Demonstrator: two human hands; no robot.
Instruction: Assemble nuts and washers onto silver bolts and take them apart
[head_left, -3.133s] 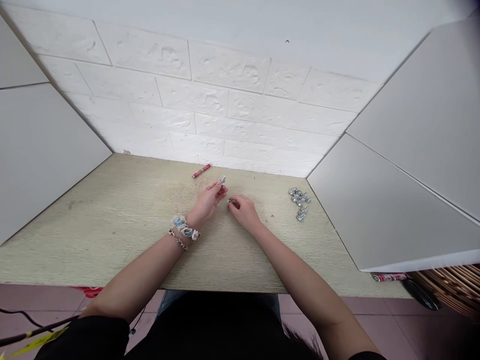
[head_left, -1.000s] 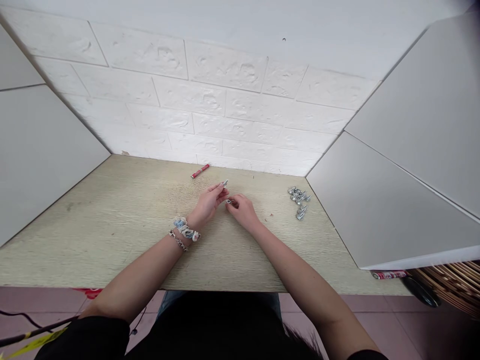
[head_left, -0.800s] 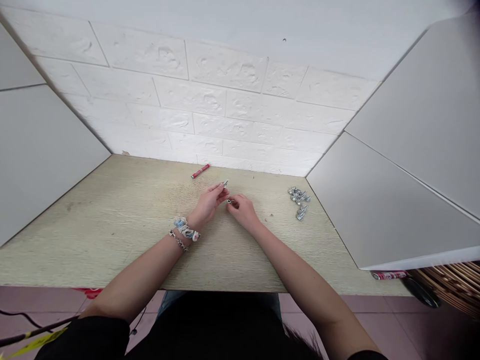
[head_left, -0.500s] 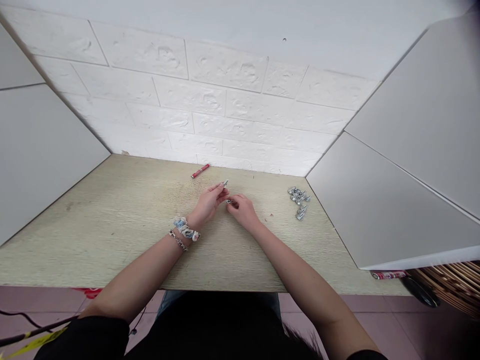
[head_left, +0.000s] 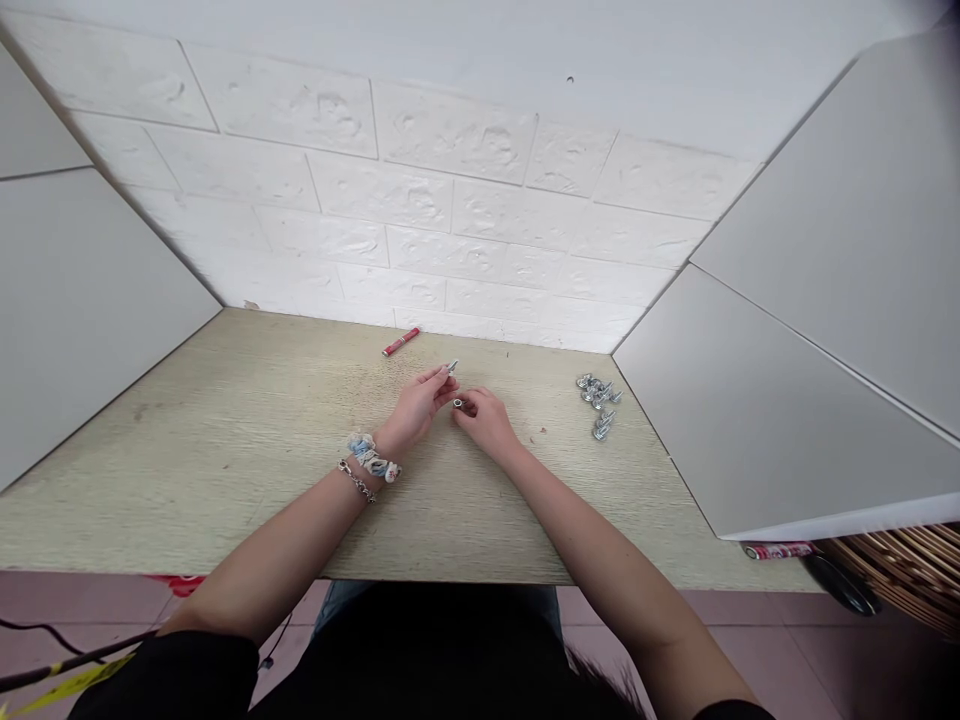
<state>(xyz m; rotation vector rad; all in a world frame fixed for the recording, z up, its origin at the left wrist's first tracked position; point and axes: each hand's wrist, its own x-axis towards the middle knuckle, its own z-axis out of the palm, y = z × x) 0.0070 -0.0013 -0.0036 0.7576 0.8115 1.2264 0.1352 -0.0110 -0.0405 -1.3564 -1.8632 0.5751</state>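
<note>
My left hand (head_left: 417, 405) hovers over the middle of a pale wooden desk (head_left: 225, 450), its fingers pinched on a small silver metal part (head_left: 451, 367) that sticks up past the fingertips. Close beside it, my right hand (head_left: 486, 418) is closed on another small metal piece (head_left: 458, 403), held at its fingertips. The two hands nearly touch. A beaded bracelet and a chain (head_left: 367, 462) circle my left wrist.
A heap of several small silver metal parts (head_left: 598, 400) lies to the right, near the grey side panel (head_left: 750, 400). A red pen-like stick (head_left: 401, 342) rests by the white brick-pattern wall. A woven basket (head_left: 900, 570) sits below the desk's right end.
Since three seconds ago my hands have drawn slightly closer together. Over the last second they hold nearly still.
</note>
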